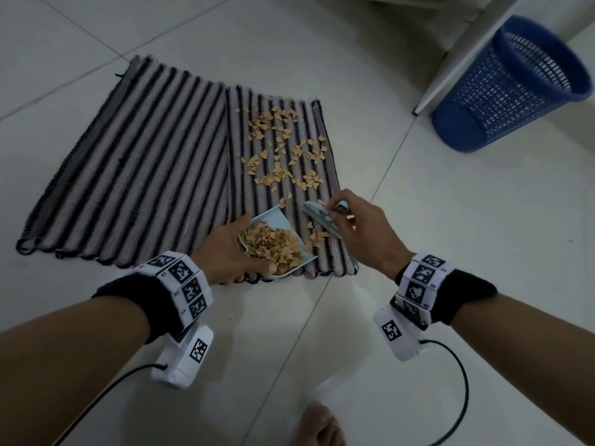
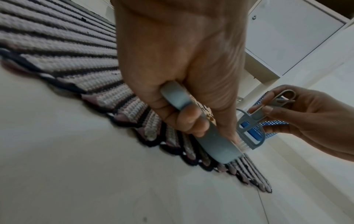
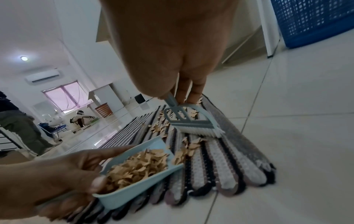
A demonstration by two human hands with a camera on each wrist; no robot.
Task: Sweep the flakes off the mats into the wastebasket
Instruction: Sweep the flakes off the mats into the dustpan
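Flakes [image 1: 283, 146], tan and curled, lay scattered over the right-hand mat [image 1: 309, 188], mostly toward its far edge and right edge, with a few near its front edge. A second striped mat [image 1: 135, 162] lay flush against its left edge, both on a pale tiled floor [image 1: 450, 220]. The left hand [image 1: 225, 249] curled its fingers round a light-blue dustpan [image 1: 277, 220], heaped with flakes, at the right mat's front edge. The right hand [image 1: 360, 226] pinched the handle of a small grey brush [image 3: 193, 121], its white bristles resting on the mat. A blue mesh wastebasket [image 1: 515, 85] stood on the floor beyond the mat's far right corner, beside a white cabinet [image 2: 291, 39]. A wall-mounted air conditioner [image 3: 43, 76] and a window [image 3: 65, 97] showed across the room.
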